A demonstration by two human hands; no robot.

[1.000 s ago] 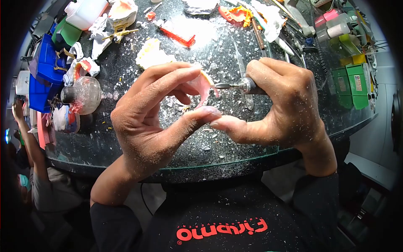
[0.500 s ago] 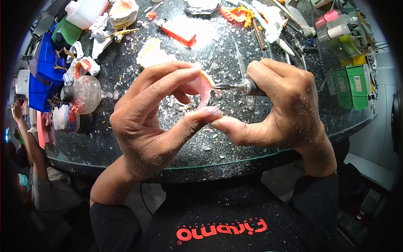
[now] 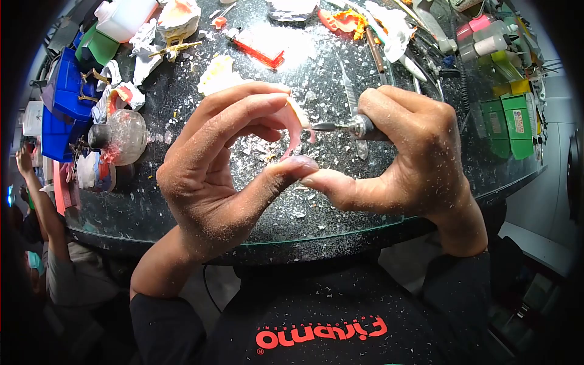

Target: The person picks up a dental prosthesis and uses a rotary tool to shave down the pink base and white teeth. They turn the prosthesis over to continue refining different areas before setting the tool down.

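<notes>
Between the fingers and thumb of my left hand [image 3: 213,164] is a pink denture [image 3: 294,129] with pale teeth along its outer edge. My right hand [image 3: 410,149] grips a rotary handpiece [image 3: 363,128], its dark bur [image 3: 325,127] pointing left, right at the denture's edge. The two thumb tips meet below the denture. White dust and shavings cling to both hands. Under them lies the dark speckled worktop [image 3: 292,234], strewn with pale chips.
A clear round jar [image 3: 125,137] with a dark cap stands left, near blue bins [image 3: 67,100]. A red angular piece [image 3: 258,52], a metal tweezer-like tool [image 3: 348,85] and plaster models [image 3: 178,17] lie farther back. Green boxes [image 3: 511,126] sit right. Another person's arm [image 3: 42,204] shows at far left.
My left hand has shifted slightly left and tilted the denture, so more of its toothed edge shows by the bur. My right hand has barely moved.
</notes>
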